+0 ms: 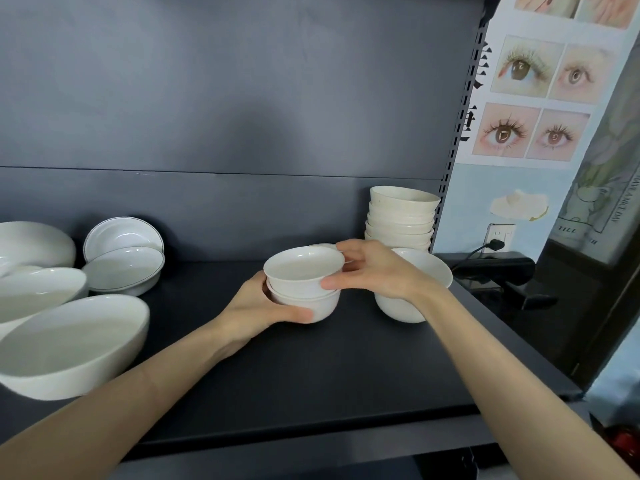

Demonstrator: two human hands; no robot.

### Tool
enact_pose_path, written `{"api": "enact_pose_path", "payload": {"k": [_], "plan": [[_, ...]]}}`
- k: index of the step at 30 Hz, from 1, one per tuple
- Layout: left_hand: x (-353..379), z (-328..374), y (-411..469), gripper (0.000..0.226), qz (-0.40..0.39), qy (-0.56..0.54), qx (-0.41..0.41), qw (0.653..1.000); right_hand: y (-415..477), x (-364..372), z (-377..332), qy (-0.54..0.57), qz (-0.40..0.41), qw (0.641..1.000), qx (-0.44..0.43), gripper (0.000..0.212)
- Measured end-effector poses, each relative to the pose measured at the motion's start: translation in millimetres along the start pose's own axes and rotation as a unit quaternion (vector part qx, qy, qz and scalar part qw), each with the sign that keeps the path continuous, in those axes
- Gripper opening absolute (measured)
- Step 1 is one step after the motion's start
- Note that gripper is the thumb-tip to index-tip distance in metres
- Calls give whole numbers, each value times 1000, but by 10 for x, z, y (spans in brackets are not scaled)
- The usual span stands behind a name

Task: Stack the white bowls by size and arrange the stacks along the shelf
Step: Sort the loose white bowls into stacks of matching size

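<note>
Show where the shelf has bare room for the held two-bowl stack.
Bare: the shelf front strip, and the back middle behind the two-bowl stack, between rimmed bowls and tall stack. Crowded: left end with oval dishes; right corner around the wide bowl.

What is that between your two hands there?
Two small white bowls, one nested in the other: the left hand holds the lower, the right hand pinches the upper. The head view shows it.

The large bowls (69, 341) at the near left are cut off by the picture's edge. The right bowl (398, 310) is partly hidden by the right hand (377, 268), and the tall stack (401, 216) has its foot hidden by that bowl.
</note>
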State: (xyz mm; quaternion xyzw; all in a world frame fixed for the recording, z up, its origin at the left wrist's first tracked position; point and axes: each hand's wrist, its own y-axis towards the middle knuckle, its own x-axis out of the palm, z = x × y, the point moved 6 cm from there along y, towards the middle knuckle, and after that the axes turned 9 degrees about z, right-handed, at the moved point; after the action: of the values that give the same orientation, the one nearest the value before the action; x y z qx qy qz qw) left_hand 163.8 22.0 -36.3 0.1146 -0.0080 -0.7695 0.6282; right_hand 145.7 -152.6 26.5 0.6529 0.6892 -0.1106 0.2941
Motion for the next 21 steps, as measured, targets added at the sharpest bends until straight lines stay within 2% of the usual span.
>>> {"api": "enact_pose_path", "payload": {"k": [8, 14, 17, 21], "plan": [[293, 521, 180, 75, -14, -14, 56, 998, -197, -613, -199, 36, 109, 993, -39, 44], [878, 764, 349, 86, -54, -27, 64, 996, -442, -1173, -125, 42, 163, 985, -43, 37], [1106, 796, 401, 71, -64, -18, 61, 996, -530, -1325, -11, 62, 180, 981, -32, 37], [1294, 671, 478, 73, -78, -1, 52, 996, -572, -1383, 185, 64, 189, 980, -12, 38]]}}
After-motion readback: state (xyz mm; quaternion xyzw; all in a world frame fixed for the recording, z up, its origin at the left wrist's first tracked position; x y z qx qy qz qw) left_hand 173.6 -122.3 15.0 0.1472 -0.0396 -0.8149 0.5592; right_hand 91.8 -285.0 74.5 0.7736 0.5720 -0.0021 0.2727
